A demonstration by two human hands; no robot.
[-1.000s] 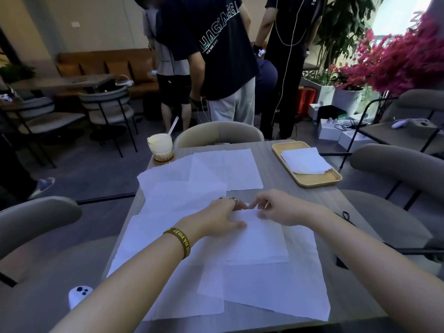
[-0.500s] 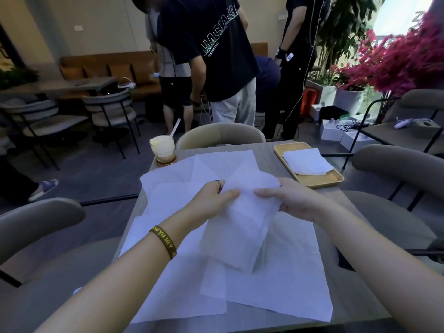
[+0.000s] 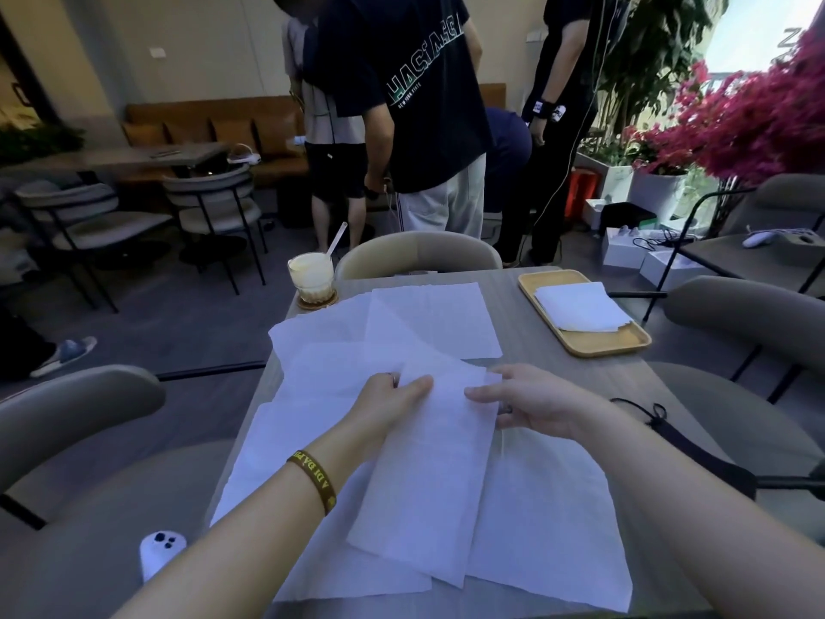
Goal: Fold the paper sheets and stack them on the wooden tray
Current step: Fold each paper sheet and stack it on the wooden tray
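Head view: both hands hold one folded paper sheet (image 3: 435,480) above the loose sheets (image 3: 553,533) spread on the tabletop (image 3: 513,314).

1. Left hand (image 3: 390,397): grips the sheet's far-left corner, thumb on top, remaining fingers hidden under the paper.
2. Right hand (image 3: 533,406): grips the far-right edge, thumb on top, fingers reaching past and under the edge.
3. Sheet attitude: the far end is raised at the hands; the near end trails down toward the person onto the sheets below. Its long axis runs away from the person, skewed slightly, with the near end to the left.
4. Target: the wooden tray (image 3: 600,348) lies forward and to the right of both hands, near the tabletop's far-right edge. It already carries a stack of folded sheets (image 3: 580,308).
5. Governing relation: the right hand is nearer the tray, and the left hand is well apart from it. The transfer probably suits the right hand, moving forward and to the right.
6. Alignment: the stack's long side appears angled differently from the held sheet, so rotation before release is likely required.
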